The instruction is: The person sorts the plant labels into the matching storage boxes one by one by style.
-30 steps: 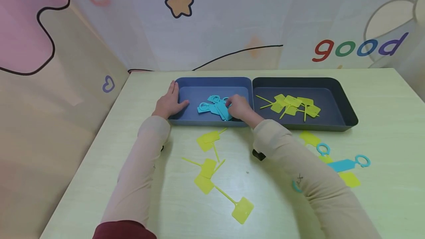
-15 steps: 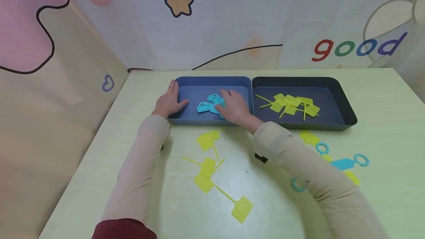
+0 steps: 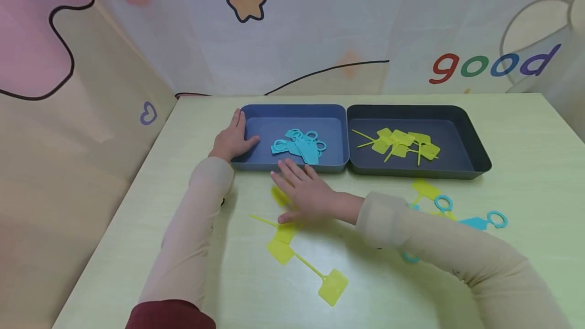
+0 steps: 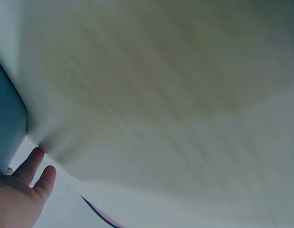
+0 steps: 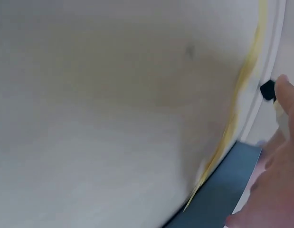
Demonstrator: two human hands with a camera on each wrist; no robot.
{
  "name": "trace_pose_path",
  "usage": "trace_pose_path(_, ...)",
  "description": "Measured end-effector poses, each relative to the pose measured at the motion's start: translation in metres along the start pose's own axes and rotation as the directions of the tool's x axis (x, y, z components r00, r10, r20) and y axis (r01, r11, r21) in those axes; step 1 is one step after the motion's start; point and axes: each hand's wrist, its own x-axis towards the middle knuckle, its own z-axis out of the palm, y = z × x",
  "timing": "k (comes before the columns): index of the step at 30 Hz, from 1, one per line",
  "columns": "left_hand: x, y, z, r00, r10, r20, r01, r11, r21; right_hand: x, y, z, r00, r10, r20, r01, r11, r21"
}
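Observation:
My left hand (image 3: 231,139) rests at the left end of the blue tray (image 3: 274,116), fingers straight along its outer side and thumb over the rim. In the left wrist view, that hand (image 4: 18,197) shows beside the tray wall (image 4: 9,118). My right hand (image 3: 311,194) holds nothing; its fingers are spread over yellow tags (image 3: 280,252) in front of the blue tray, partly covering them. Whether it touches them I cannot tell. Only part of the right hand (image 5: 275,175) appears in the right wrist view. Blue ring-ended tags (image 3: 301,146) lie heaped inside the blue tray.
A black tray (image 3: 457,138) adjoins the blue one on the right and contains several yellow tags (image 3: 402,138). More yellow tags (image 3: 425,188) and blue ring-ended tags (image 3: 475,223) lie on the table (image 3: 530,166) at the right, partly under my right sleeve (image 3: 439,242).
My right hand has left the heap of blue tags in the blue tray and moved toward me, over the yellow tags, with its fingers spreading. The left hand has stayed put.

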Motion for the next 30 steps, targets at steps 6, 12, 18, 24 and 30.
trace_pose_path(6,0.000,0.001,-0.001,1.000,-0.015,0.011,0.015,1.000,0.004,-0.012,-0.011,0.009,0.997,-0.014,0.073,0.012,1.000,0.026)
trace_pose_path(12,-0.001,0.001,-0.001,1.000,-0.016,0.017,0.016,1.000,0.003,-0.018,-0.018,0.013,0.995,-0.022,0.094,0.018,0.999,0.047)
trace_pose_path(18,-0.001,0.002,-0.001,1.000,-0.020,0.015,0.020,1.000,-0.002,-0.021,-0.023,0.013,0.997,-0.020,0.071,0.016,0.998,0.064)
trace_pose_path(24,0.001,0.001,0.000,1.000,-0.019,0.009,0.019,1.000,-0.002,-0.021,-0.027,0.013,1.000,-0.017,0.015,0.017,0.999,0.034)
trace_pose_path(30,0.002,0.000,0.001,1.000,-0.019,0.003,0.019,1.000,-0.003,-0.021,-0.030,0.014,0.998,-0.008,-0.066,0.009,1.000,0.002)
